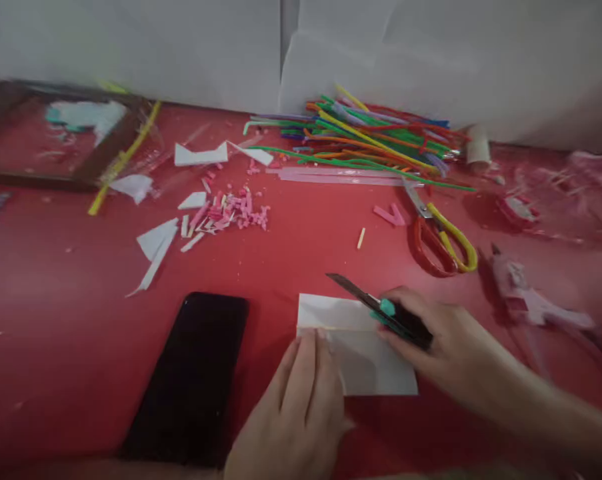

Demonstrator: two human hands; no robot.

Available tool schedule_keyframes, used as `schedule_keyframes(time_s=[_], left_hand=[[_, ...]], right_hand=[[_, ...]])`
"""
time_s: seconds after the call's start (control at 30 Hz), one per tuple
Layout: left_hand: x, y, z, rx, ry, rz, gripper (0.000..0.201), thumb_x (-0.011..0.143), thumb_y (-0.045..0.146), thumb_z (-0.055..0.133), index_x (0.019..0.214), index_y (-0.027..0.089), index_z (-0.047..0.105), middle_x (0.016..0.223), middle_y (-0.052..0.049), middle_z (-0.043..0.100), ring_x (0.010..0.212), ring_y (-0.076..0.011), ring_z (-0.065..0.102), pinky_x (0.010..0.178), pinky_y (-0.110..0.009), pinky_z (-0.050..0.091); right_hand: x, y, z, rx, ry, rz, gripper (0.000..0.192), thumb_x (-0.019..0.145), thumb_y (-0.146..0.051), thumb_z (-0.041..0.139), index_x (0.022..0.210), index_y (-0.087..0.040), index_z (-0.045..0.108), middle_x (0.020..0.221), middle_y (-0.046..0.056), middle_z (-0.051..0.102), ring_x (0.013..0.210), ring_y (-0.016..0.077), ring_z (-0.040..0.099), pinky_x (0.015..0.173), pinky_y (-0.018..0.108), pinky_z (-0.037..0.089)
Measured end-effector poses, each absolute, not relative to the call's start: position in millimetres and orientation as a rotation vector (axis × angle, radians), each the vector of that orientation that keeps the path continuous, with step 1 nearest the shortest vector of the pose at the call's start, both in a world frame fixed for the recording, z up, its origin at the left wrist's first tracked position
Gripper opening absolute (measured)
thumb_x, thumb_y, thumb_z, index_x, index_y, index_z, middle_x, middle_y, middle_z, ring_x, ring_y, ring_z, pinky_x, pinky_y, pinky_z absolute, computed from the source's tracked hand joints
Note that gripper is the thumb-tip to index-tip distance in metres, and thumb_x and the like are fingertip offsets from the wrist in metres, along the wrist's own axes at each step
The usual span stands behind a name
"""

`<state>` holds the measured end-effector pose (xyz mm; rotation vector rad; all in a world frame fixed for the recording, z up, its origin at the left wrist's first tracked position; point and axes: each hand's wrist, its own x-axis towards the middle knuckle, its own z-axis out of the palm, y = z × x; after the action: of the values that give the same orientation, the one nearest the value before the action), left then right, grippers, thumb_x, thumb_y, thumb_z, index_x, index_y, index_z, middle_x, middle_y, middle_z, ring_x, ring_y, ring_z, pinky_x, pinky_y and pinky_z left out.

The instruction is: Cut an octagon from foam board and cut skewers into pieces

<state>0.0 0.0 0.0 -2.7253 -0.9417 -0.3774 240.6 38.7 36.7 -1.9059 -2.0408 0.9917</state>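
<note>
Head view, from my remote post: I'm seeing the right hand (pixel 445 333) closing firmly round a utility knife (pixel 398 325), blade slanting across the upper edge of a white card (pixel 381 368). The left hand (pixel 298 407) is resting extended fingers on the card, clasping nothing. The card is lying on the red surface (pixel 295 257), right of a black phone (pixel 193 373). Upper left, a brown frame (pixel 105 152) is enclosing a white-and-teal scrap (pixel 88 115).
</note>
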Motion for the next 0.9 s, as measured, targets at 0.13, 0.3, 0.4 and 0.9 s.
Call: schedule_keyframes(time_s=[0.13,0.3,0.4,0.9], left_hand=[[2,0,0,-2.715,-0.954,-0.396,0.046,0.105,0.036,0.04,0.127,-0.002,0.055,0.127,-0.017,0.065,0.118,-0.0318,0.062,0.102,-0.043,0.045],[4,2,-1,-2.708,-0.953,-0.386,0.047,0.103,0.037,0.044,0.126,-0.002,0.057,0.126,-0.017,0.066,0.118,-0.0321,0.062,0.102,-0.042,0.046],[4,2,-1,-2.704,-0.958,-0.389,0.047,0.104,0.037,0.043,0.126,-0.002,0.057,0.126,-0.017,0.067,0.118,-0.0318,0.062,0.102,-0.042,0.046],[3,4,0,-2.714,-0.957,-0.454,0.045,0.104,0.036,0.043,0.124,-0.001,0.057,0.124,-0.017,0.068,0.116,-0.0319,0.062,0.101,-0.043,0.045]], right_hand=[[243,41,35,-1.897,-2.062,0.98,0.014,0.09,-0.028,0.054,0.103,-0.024,0.058,0.085,0.0,0.071,0.073,0.0167,0.067,0.065,0.028,0.048],[245,43,36,-1.856,-2.087,1.01,0.016,0.091,-0.028,0.054,0.107,-0.024,0.058,0.091,0.001,0.071,0.077,0.0169,0.067,0.068,0.028,0.049],[244,44,36,-1.863,-2.089,1.019,0.016,0.092,-0.027,0.053,0.107,-0.024,0.057,0.091,0.001,0.071,0.077,0.0172,0.067,0.068,0.028,0.049],[243,50,47,-1.86,-2.116,0.942,0.018,0.094,-0.03,0.055,0.108,-0.021,0.062,0.089,0.003,0.074,0.076,0.0179,0.07,0.064,0.026,0.05]])
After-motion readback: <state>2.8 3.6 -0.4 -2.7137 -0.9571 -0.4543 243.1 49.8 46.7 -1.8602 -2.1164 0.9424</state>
